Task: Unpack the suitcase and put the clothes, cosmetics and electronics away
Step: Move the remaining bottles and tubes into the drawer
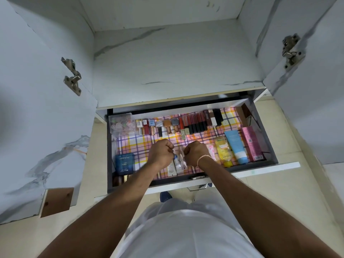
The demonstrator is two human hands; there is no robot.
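Note:
An open drawer [193, 175] lined with pink and yellow plaid paper holds cosmetics. My left hand [161, 153] and my right hand [195, 152] hover side by side over its middle, both with fingers curled. My left hand pinches the top of a small white tube [177, 163]. My right hand pinches a thin clear-wrapped stick [183, 161]. Another white tube [170, 170] lies just beside them. A row of lipsticks and glosses [193, 121] lines the back. A yellow tube [223, 152], a blue tube [236, 146] and a pink box [252, 143] lie at the right.
A clear box of small items [122, 125] sits at the back left and a blue box [124, 163] at the front left. Above the drawer is a marble-look shelf [175, 67]. Cabinet doors [37, 108] stand open on both sides. The floor is beige tile.

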